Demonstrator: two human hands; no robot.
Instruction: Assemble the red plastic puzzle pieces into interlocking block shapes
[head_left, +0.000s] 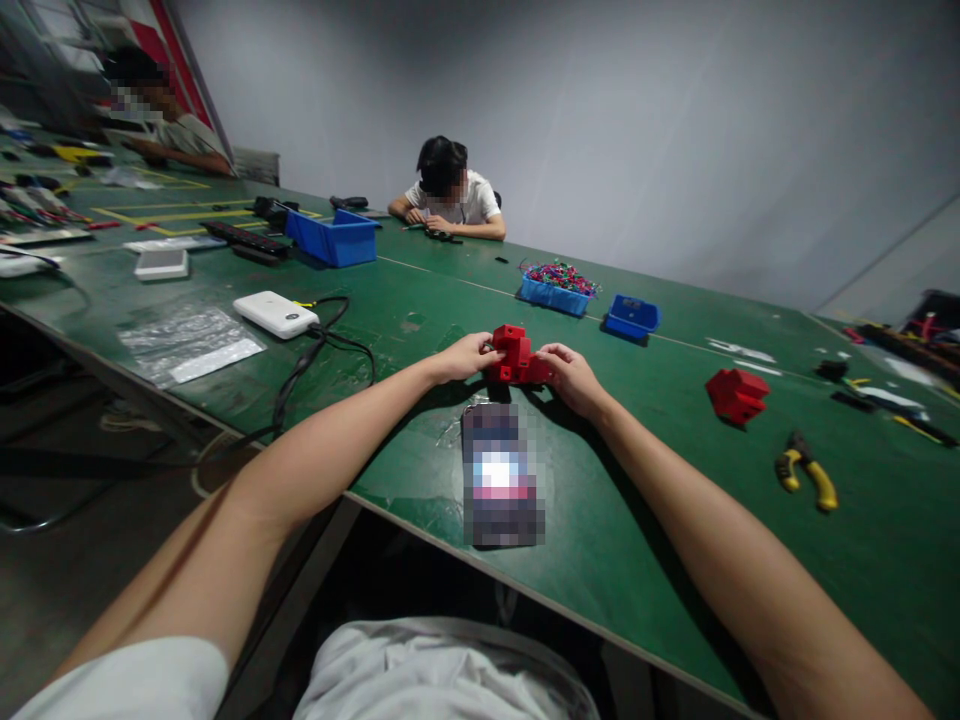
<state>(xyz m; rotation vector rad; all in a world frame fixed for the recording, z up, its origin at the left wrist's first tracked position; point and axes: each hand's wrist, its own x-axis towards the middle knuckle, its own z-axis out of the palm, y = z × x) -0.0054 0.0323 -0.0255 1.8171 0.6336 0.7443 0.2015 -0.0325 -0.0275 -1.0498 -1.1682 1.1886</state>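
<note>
Head view: the left hand point(466, 356) and right hand point(571, 377) both grasp a red block part point(516, 356) from opposite sides, on the green table point(645, 470) just beyond a phone point(501, 475) (screen blurred). A second red part point(736, 394) and yellow-handled pliers point(805, 470) lie well right.

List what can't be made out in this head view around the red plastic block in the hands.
- Red plastic block: its near ends are covered by left hand and right hand.
- Flat rectangular device before the hands: surface pixelated, unreadable.
- Shallow blue tray: its colourful small parts are too small to identify.
- Second red block: detail too small.
</note>
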